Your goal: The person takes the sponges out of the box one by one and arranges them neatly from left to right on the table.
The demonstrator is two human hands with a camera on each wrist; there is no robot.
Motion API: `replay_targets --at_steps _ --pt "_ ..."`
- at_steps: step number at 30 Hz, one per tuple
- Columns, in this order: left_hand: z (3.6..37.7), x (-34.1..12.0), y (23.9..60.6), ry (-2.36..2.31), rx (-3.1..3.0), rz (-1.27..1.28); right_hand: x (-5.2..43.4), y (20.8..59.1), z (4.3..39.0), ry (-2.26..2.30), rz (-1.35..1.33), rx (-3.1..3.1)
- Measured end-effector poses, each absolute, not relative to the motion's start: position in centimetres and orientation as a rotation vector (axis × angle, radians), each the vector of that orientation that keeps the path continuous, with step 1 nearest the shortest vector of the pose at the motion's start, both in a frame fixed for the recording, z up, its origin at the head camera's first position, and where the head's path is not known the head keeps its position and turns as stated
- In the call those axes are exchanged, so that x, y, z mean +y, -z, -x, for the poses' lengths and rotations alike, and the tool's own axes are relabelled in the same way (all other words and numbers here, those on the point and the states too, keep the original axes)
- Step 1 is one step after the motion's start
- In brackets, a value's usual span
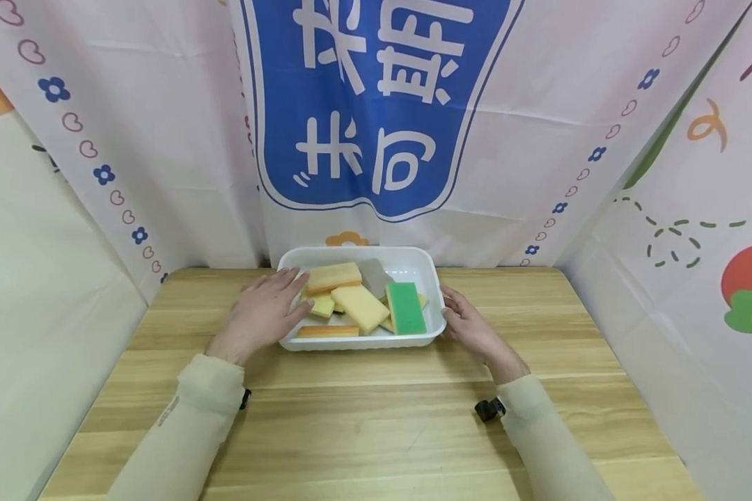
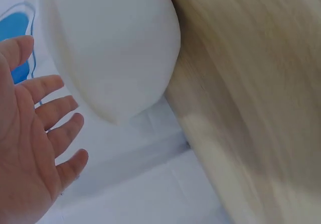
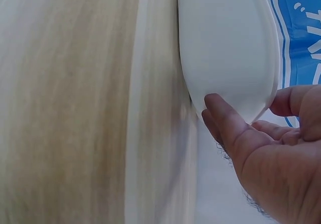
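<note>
A white plastic tray (image 1: 363, 342) stands at the back middle of a wooden table (image 1: 376, 424). Inside lie several sponges: a green-topped one (image 1: 405, 308), a yellow one (image 1: 360, 307), an orange-topped one (image 1: 333, 276) and a grey piece (image 1: 374, 274). My left hand (image 1: 268, 307) hovers at the tray's left rim with straight, spread fingers; in the left wrist view the left hand (image 2: 35, 133) stays a little apart from the tray (image 2: 115, 43). My right hand (image 1: 470, 323) holds the tray's right front corner. Its thumb (image 3: 225, 121) presses the tray's outer wall (image 3: 225, 43) and its fingers curl at the rim.
Printed white cloth with a blue sign (image 1: 376, 104) hangs close behind the tray and along both sides of the table. A small black camera mount (image 1: 490, 409) sits at my right wrist. Bare wood lies between the tray and the table's near edge.
</note>
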State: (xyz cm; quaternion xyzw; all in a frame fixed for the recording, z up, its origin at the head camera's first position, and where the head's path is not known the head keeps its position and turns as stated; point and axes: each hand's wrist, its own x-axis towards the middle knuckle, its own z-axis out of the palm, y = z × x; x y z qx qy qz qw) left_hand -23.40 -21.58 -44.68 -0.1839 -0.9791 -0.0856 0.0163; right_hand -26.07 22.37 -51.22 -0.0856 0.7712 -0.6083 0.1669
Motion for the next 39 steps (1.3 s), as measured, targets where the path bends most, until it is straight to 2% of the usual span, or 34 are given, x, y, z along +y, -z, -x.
replay_targets --at_steps 19,39 --pt "29.3 -20.1 44.2 0.204 -3.167 0.801 22.4 51.0 25.8 1.735 0.250 2.195" --pt "32.0 -19.8 44.3 0.511 -3.206 0.919 22.0 51.1 25.9 1.726 0.238 2.235"
